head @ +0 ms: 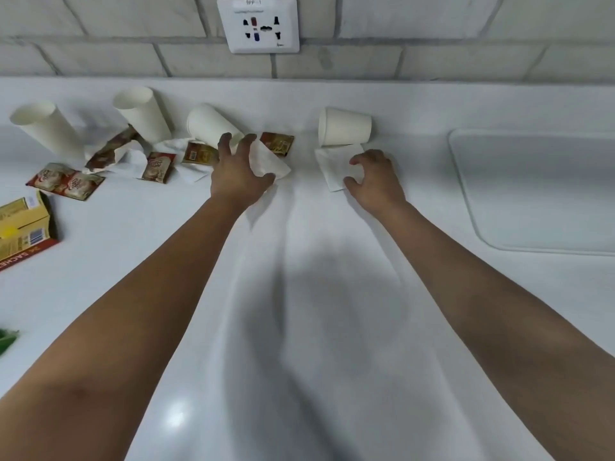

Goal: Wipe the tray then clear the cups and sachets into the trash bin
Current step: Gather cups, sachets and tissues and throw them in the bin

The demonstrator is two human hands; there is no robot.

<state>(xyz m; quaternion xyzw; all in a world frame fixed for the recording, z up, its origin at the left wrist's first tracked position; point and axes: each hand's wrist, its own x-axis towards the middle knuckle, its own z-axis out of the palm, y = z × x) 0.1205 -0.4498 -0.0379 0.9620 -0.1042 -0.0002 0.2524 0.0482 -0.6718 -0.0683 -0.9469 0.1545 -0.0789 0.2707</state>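
Note:
Several white paper cups lie on their sides along the back of the white counter, among them one [213, 128] by my left hand and one [346, 128] behind my right. Brown and red sachets [278, 143] [158, 166] [66, 181] are scattered among crumpled tissues. My left hand [239, 174] holds a white napkin [271, 163] between thumb and fingers, its fingertips close to the middle cup. My right hand [376, 178] pinches the edge of a second flat napkin [334, 168] just in front of the right cup. The white tray [532, 194] lies at the right, apart from both hands.
An opened yellow and red sachet box [20, 227] lies at the left edge. Something green [6, 339] shows at the lower left. A wall socket [258, 24] sits on the tiled wall behind the counter. No trash bin is in view.

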